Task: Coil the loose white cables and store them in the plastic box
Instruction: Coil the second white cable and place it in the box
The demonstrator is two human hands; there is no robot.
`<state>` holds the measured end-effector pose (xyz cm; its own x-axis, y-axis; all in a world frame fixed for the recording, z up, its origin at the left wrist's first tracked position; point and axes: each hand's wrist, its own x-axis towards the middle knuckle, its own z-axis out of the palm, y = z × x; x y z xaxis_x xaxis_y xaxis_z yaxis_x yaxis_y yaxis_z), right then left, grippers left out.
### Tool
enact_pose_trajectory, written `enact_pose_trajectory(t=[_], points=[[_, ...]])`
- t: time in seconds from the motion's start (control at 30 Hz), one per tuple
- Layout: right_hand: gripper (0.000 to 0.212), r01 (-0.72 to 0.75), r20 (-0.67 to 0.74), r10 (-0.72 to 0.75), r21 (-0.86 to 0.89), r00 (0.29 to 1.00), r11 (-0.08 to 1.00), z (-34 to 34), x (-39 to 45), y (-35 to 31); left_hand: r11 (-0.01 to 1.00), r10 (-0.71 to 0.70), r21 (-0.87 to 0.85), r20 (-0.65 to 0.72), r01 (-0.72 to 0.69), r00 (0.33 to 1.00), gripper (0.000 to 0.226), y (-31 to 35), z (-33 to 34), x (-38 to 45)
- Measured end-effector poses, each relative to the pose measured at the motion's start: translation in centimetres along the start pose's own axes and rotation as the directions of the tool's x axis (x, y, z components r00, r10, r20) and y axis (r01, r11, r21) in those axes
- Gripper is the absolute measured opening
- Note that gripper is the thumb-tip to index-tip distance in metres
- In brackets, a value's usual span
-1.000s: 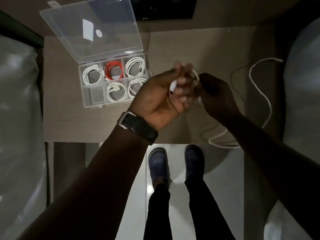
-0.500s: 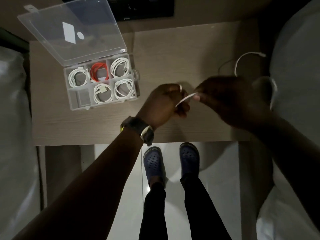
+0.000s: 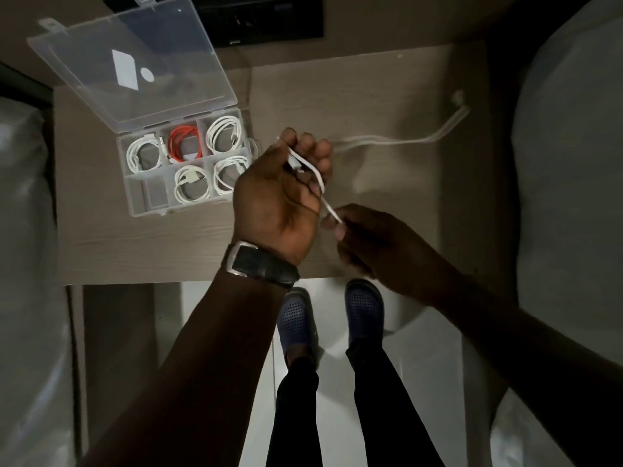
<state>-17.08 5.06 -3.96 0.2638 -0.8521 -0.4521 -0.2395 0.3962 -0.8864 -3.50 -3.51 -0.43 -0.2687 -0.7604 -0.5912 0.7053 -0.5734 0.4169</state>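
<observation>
My left hand is curled around one end of a loose white cable, palm up, above the wooden table. My right hand pinches the same cable just below and to the right of the left hand. The rest of the cable trails blurred across the table toward the far right. The clear plastic box stands open at the left, its lid tipped back. Several compartments hold coiled white cables, and one holds an orange cable.
The front-left compartment of the box holds no cable. A dark device sits beyond the table's far edge. Pale bedding lies at the left and right. My feet in blue clogs stand on the white floor below the table's front edge.
My left hand has turned palm up with the cable across its fingers. My right hand has dropped from right of the left hand to below it, drawing the cable along.
</observation>
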Motion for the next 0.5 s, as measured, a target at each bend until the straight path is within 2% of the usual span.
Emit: enact_pose_trajectory(t=[0.07,0.13,0.17,0.23,0.27,0.3,0.33,0.4,0.43,0.5], points=[[0.01,-0.084,0.061,0.081,0.052,0.995,0.995,-0.2,-0.6,-0.6,0.961,0.092,0.265,-0.034,-0.08,0.995,0.026,-1.2,-0.5,0.0],[0.014,-0.132,0.094,0.138,-0.067,0.986,0.989,-1.2,-0.7,-1.6,0.813,0.197,0.55,0.048,-0.19,0.979,0.025,-2.4,-1.2,-0.6],[0.013,-0.098,0.108,0.123,-0.213,0.987,0.972,-1.9,-0.5,-2.0,0.675,0.24,0.687,0.14,-0.269,0.961,0.023,-3.0,-1.6,-1.0],[0.01,0.063,0.141,0.012,-0.513,0.99,0.856,-2.9,0.0,-3.1,0.238,0.263,0.885,0.338,-0.4,0.904,0.02,-3.5,-2.6,-1.4],[0.008,0.131,0.133,-0.062,-0.613,0.989,0.779,-3.4,0.1,-3.6,0.042,0.227,0.912,0.39,-0.409,0.892,0.018,-3.7,-2.7,-1.6],[0.006,0.155,0.102,-0.118,-0.661,0.988,0.734,-3.9,0.2,-3.9,-0.047,0.193,0.932,0.362,-0.36,0.912,0.018,-3.8,-2.6,-1.7],[0.008,0.148,0.057,-0.148,-0.667,0.987,0.73,-4.4,0.3,-4.3,-0.006,0.159,0.964,0.264,-0.266,0.951,0.019,-3.7,-2.1,-1.9],[0.017,0.139,-0.003,-0.175,-0.596,0.985,0.791,-5.0,0.3,-4.4,0.239,0.062,0.97,0.039,-0.053,0.997,0.019,-3.6,-1.1,-2.0],[0.022,0.15,-0.011,-0.184,-0.532,0.983,0.834,-5.0,0.3,-4.3,0.324,0.007,0.946,-0.024,0.02,1.0,0.019,-3.3,-0.5,-2.0],[0.029,0.169,-0.007,-0.185,-0.374,0.983,0.912,-4.8,0.4,-4.2,0.299,-0.101,0.952,-0.033,0.062,0.994,0.025,-2.6,0.5,-1.9]])
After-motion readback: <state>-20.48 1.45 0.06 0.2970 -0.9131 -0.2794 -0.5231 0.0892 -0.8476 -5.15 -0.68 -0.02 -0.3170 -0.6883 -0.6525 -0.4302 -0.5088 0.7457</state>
